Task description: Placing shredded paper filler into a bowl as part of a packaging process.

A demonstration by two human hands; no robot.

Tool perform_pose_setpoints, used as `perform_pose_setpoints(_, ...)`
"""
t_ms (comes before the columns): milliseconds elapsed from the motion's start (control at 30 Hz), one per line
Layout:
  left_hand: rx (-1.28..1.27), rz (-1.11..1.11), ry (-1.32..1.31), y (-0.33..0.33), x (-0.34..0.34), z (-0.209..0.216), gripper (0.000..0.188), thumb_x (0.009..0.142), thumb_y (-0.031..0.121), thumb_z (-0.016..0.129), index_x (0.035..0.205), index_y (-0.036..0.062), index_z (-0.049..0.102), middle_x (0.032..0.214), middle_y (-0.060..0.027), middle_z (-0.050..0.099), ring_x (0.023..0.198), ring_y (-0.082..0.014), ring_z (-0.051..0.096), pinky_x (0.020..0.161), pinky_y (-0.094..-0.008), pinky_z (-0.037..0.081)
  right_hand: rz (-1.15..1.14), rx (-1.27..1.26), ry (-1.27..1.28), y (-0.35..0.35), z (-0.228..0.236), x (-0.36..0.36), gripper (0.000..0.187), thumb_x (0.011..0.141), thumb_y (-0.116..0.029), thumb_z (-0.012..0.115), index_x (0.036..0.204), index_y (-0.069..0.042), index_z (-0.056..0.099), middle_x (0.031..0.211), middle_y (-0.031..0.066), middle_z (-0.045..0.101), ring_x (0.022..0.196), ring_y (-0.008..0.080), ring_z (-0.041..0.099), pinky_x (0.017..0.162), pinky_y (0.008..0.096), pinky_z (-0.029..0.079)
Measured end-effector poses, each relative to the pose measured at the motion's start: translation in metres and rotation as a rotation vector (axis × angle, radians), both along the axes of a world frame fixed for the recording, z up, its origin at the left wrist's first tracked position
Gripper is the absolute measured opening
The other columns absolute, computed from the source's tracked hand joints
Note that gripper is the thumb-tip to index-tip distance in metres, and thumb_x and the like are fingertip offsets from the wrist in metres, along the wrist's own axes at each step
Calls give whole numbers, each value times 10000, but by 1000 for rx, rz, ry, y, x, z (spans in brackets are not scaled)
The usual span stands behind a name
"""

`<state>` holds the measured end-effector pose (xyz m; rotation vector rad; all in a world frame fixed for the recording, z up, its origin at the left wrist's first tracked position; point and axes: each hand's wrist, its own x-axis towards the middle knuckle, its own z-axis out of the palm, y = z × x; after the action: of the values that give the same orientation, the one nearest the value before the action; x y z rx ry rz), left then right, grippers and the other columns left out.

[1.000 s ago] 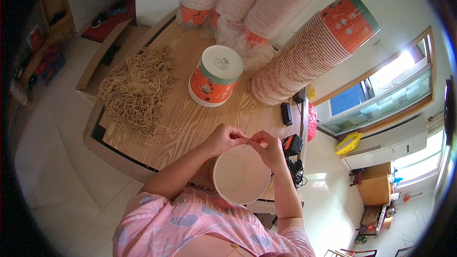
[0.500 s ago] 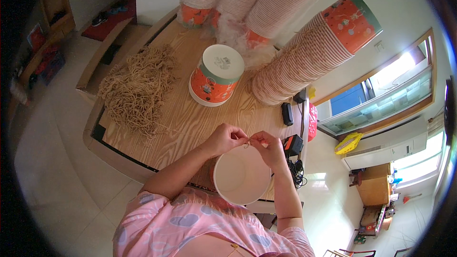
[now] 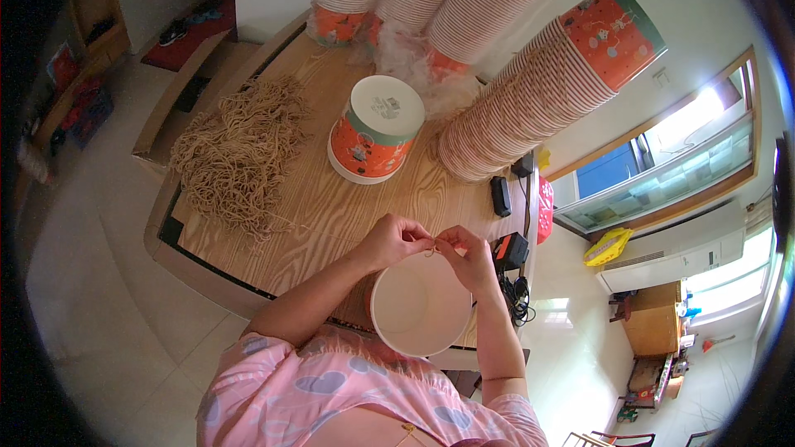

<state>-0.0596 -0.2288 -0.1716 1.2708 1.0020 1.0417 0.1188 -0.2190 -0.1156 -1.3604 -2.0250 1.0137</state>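
- One short strand of tan twisted cord (image 3: pixel 429 252) is pinched btwn fingertips at far rim of an open, round, white-lined paper tub (image 3: pixel 421 306), mouth up, in front of the torso.
- L hand (image 3: pixel 396 240) & R hand (image 3: pixel 469 255): both narrow, thumbs to forefingers, nearly tip to tip, on the cord; can't tell exactly how each grips it.
- Progress, judged: cord is at the rim, looks part-fitted; knotted or not, too small to tell.
- Prob. done: tall column of nested orange-and-green paper tubs (image 3: pixel 530 108), R side, many cords along its flank.
- Prob. left: loose heap of tan cord (image 3: pixel 240 153), L side; plus three plastic-wrapped columns of nested paper tubs (image 3: pixel 497 0) at back, no cord seen on them.
- Upside-down orange-and-green printed tub w/ white base (image 3: pixel 371 151) stands btwn heap & column.
- Textures: cord ropy, tangled; tub walls smooth, tapered; rims stack as fine ridges; wrap clear, crinkly; surface (image 3: pixel 319 240) wood-grained, curved by lens.
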Motion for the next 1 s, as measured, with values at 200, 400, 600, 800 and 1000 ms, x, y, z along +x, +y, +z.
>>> perform_pose_setpoints(200, -56, -19, -104, 1, 1, -7, 160, 816, 131, 683, 899, -6, 691, 768, -40, 680, 671, -69, 603, 620, -225, 495, 4, -15, 21, 0, -3, 1, 89, 844, -57, 623, 888, 21, 618, 788, 39, 656, 762, 90, 602, 727, 247, 477)
perform_pose_setpoints(400, -145, -67, -240, 2, 1, -12, 163, 817, 142, 682, 897, 0, 686, 771, -43, 673, 672, -75, 601, 617, -224, 492, 5, -19, 9, -1, 1, 0, 85, 843, -55, 621, 891, 16, 616, 787, 46, 656, 764, 98, 609, 736, 250, 479)
perform_pose_setpoints(600, -216, -66, -309, 2, 0, -12, 165, 827, 145, 674, 904, -1, 681, 795, -48, 671, 690, -82, 605, 614, -227, 488, 15, 16, 36, 0, 0, -1, 81, 826, -19, 626, 901, 9, 609, 816, 42, 647, 781, 100, 607, 745, 251, 481)
perform_pose_setpoints(800, -229, -62, -289, 4, 0, -15, 160, 833, 153, 672, 889, 3, 680, 764, -34, 656, 662, -72, 577, 599, -226, 473, -9, 3, 76, -1, 0, -2, 87, 815, -13, 644, 895, 5, 614, 810, 28, 641, 768, 84, 593, 731, 232, 475)
perform_pose_setpoints(1000, -172, -35, -214, 4, -1, -11, 158, 834, 152, 673, 865, -4, 681, 747, -31, 653, 655, -68, 570, 588, -225, 471, -40, 10, 20, -5, 7, -5, 76, 794, -21, 673, 857, 8, 641, 780, 25, 650, 743, 80, 593, 699, 230, 479)
